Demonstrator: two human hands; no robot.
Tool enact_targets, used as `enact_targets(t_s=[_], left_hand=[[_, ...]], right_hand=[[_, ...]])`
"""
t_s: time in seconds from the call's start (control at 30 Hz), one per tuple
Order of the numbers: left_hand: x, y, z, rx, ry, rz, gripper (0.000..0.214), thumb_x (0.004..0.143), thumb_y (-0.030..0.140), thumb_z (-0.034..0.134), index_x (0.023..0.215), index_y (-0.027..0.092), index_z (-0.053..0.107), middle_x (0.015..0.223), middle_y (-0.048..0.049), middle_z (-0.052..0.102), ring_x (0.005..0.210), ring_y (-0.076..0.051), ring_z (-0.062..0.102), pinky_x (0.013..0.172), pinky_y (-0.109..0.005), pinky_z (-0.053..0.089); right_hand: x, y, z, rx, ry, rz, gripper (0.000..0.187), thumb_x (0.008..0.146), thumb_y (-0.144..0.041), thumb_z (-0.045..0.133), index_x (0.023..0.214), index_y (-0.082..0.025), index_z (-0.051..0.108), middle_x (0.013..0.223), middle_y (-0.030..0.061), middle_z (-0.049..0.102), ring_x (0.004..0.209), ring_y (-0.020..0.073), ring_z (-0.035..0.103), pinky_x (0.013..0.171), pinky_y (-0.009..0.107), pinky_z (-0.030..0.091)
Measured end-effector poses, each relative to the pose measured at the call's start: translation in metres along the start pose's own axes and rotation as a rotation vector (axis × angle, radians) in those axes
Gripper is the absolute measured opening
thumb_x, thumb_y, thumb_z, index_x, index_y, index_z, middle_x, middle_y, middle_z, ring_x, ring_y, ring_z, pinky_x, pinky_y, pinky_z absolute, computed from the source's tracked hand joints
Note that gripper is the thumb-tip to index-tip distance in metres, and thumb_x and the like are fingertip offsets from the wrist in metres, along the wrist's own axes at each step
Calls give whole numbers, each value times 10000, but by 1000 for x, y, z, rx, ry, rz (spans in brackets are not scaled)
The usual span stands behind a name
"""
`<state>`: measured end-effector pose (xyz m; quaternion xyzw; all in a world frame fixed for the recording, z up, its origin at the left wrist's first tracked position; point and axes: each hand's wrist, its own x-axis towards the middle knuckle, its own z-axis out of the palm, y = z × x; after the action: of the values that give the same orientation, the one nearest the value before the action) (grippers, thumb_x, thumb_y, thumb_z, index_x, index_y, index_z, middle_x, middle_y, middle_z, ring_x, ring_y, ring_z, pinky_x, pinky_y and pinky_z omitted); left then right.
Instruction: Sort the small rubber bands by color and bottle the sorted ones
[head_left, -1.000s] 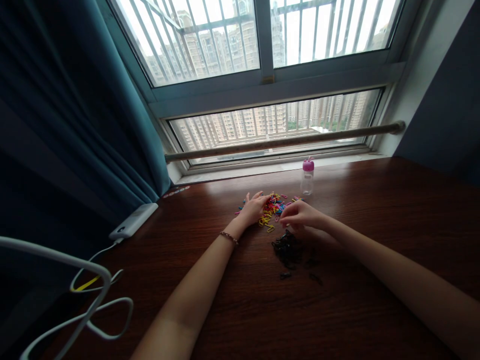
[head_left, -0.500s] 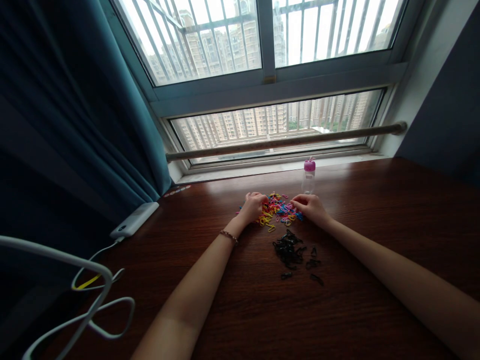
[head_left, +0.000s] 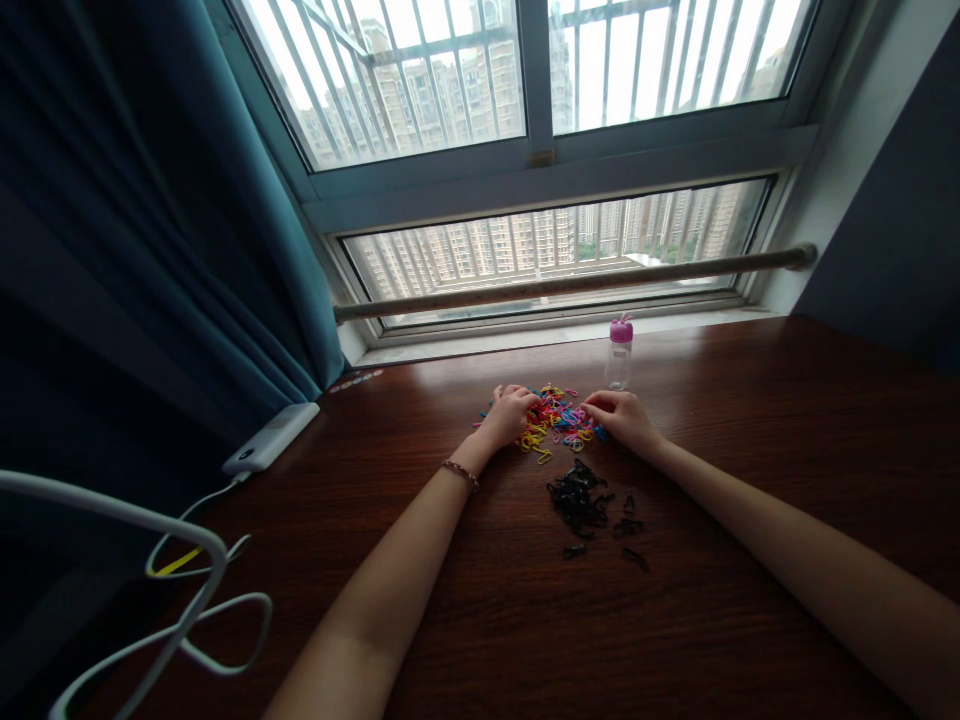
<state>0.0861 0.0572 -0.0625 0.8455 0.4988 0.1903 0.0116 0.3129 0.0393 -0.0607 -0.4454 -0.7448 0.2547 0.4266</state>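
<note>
A heap of small coloured elastic bands [head_left: 556, 417] lies on the dark wooden table [head_left: 712, 420] near the window. My left hand [head_left: 508, 413] rests on the heap's left side with its fingers curled into the bands. My right hand [head_left: 621, 416] sits on the right side of the heap, fingers curled and pinching among the bands. Nearer to me lies a separate cluster of black bands [head_left: 581, 503], with a few loose ones beside it. A beaded bracelet [head_left: 458, 472] circles my left wrist.
A small clear bottle with a pink cap [head_left: 619, 352] stands behind the heap by the window sill. A white power bank [head_left: 271, 437] with a white cable [head_left: 187, 560] lies at the table's left edge. A teal curtain [head_left: 187, 200] hangs on the left.
My right hand has moved from above the black cluster up to the right side of the coloured heap. My left hand's fingers have curled in.
</note>
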Motion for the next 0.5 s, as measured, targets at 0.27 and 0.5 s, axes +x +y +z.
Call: enact_targets(t_s=[0.27, 0.5], left_hand=[[2, -4, 2, 1, 5, 29, 313, 691, 45, 420, 827, 212, 648, 947, -53, 624, 1036, -212, 436, 975, -493, 168], [3, -4, 3, -2, 37, 83, 323, 698, 53, 446, 884, 220, 651, 970, -55, 615, 1047, -217, 426, 984, -482, 173]], right_hand=[[0, 0, 0, -14, -1, -1, 254, 740, -367, 530, 713, -153, 665, 617, 36, 648, 548, 144, 575, 526, 237, 431], [0, 2, 2, -10, 11, -7, 247, 750, -363, 519, 721, -162, 661, 635, 36, 661, 561, 151, 589, 537, 243, 439]])
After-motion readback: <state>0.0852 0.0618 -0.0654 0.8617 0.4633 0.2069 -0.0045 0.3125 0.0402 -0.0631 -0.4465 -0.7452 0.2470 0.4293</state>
